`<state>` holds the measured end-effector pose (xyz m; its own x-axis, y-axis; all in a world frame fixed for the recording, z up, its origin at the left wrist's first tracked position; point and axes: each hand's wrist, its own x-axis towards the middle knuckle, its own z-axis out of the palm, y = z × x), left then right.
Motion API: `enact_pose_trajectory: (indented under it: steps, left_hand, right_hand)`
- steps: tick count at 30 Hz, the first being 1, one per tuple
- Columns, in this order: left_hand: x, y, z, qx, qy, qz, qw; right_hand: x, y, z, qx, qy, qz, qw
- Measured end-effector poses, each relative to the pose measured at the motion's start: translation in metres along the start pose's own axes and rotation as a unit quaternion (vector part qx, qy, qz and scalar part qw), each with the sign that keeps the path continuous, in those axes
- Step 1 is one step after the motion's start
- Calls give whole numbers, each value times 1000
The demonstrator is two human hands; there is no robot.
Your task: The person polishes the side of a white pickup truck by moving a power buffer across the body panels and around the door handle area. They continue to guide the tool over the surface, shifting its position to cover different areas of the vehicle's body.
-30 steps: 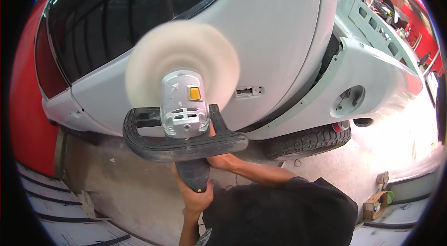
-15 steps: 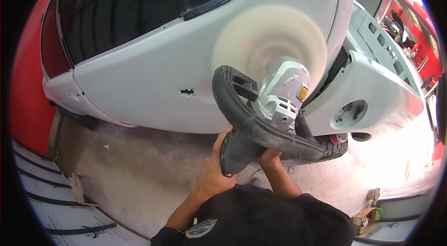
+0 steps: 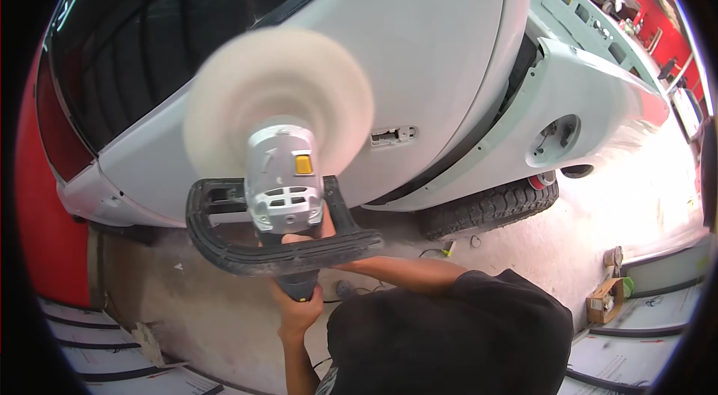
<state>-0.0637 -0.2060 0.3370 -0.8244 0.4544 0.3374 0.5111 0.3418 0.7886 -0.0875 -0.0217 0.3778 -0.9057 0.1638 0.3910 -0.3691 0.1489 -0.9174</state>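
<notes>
White car door: fills the view, standing on its side.
Polisher: its blurred pad lies against the panel left of the handle recess, having swung back from the door's rear edge.
Left hand: wrapped around the rear grip.
Right hand: mostly hidden behind the loop handle; grip cannot be told.

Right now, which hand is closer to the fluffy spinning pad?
Right. The right hand sits by the loop handle, just below the pad; the left hand holds the polisher by its rear end, farther down.
</notes>
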Motion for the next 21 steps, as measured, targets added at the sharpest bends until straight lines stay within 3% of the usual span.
enact_pose_trajectory:
  steps: [6, 11, 14, 18, 21]
  left_hand:
    - [12, 9, 0, 48, 45, 72, 995]
    - [14, 24, 26, 11, -59, 11, 998]
    - [41, 62, 48, -33, -89, 117, 989]
    - [58, 86, 67, -86, -185, 50, 978]
    - [63, 99, 63, -86, -198, 56, 975]
  right_hand:
    - [9, -4, 10, -14, -5, -1, 1000]
    - [-12, 5, -30, 21, 43, 20, 999]
    - [-53, 16, -75, 90, 112, 50, 988]
    - [-104, 24, -120, 210, 200, 68, 955]
    - [-118, 24, -132, 342, 177, 54, 921]
